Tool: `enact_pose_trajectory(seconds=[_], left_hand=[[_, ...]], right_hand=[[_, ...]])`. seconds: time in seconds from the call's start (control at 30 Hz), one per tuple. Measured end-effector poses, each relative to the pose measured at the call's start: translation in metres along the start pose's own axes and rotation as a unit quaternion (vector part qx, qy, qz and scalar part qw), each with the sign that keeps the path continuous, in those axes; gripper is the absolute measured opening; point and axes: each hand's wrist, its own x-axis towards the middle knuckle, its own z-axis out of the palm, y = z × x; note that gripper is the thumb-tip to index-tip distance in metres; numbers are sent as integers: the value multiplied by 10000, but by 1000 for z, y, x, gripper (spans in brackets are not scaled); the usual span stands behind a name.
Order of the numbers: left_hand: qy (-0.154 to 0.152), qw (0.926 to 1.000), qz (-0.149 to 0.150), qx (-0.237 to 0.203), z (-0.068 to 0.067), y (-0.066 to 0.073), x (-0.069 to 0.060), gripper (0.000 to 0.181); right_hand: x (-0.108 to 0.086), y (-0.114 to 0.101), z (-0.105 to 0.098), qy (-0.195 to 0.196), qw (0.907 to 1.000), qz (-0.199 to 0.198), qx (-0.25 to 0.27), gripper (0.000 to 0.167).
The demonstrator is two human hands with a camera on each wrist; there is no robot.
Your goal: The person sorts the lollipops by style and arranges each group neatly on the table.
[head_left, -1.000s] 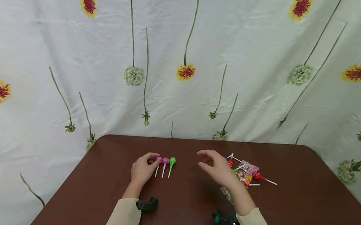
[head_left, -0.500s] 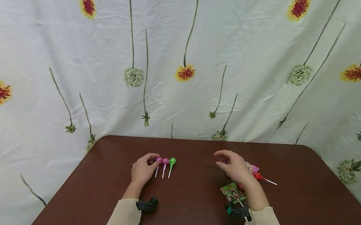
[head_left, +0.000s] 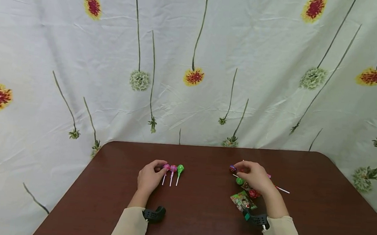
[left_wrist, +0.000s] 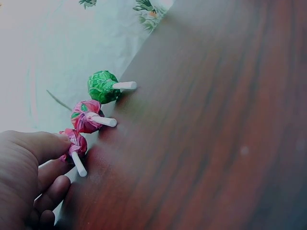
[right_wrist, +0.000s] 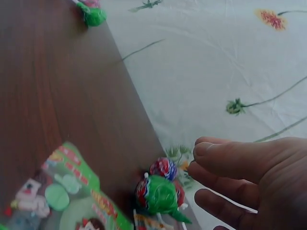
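Observation:
My left hand point(head_left: 148, 177) holds the head of a pink lollipop point(left_wrist: 76, 143) between thumb and fingers, its white stick pointing toward me. Right beside it lie a second pink lollipop point(head_left: 173, 168) and a green lollipop point(head_left: 180, 167), making a row. My right hand point(head_left: 257, 178) is above a pile of sweets, fingers bent loosely with nothing between them. Near its fingertips are a blue-and-red lollipop point(head_left: 233, 168) and another green lollipop point(right_wrist: 160, 195). A red lollipop point(head_left: 253, 193) shows below the palm. The hand hides part of the pile.
A green printed candy packet point(head_left: 242, 200) lies by the right wrist, under its black wrist camera point(head_left: 257, 219). One white stick point(head_left: 283, 190) pokes out to the right. Behind the brown table point(head_left: 200, 221) hangs a flowered cloth point(head_left: 268, 112).
My right hand has moved right from mid-table to the pile of sweets and lowered over it, uncovering the green packet. The left hand has stayed at the row.

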Motion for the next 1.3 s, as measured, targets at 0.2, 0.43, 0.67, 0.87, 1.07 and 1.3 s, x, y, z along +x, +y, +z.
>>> enact_pose_trajectory(seconds=[0.2, 0.43, 0.67, 0.87, 1.07, 1.3], left_hand=[[6, 10000, 4, 22, -1, -2, 1, 25], [-49, 10000, -34, 40, -2, -4, -2, 25], [-32, 10000, -11, -18, -3, -2, -2, 25], [-16, 10000, -36, -17, -1, -2, -1, 25], [-3, 10000, -6, 10, 0, -1, 0, 25], [0, 10000, 32, 22, 1, -1, 0, 25]], right_hand=[[0, 7, 2, -203, 9997, -85, -46, 26], [-1, 13, 4, -390, 9992, 80, -38, 26], [-2, 16, 6, -394, 9991, -42, -139, 25], [-4, 16, 6, -386, 9988, -45, -309, 21], [-4, 16, 6, -300, 9982, -66, -514, 17], [-4, 17, 6, -291, 9984, -81, -486, 16]])
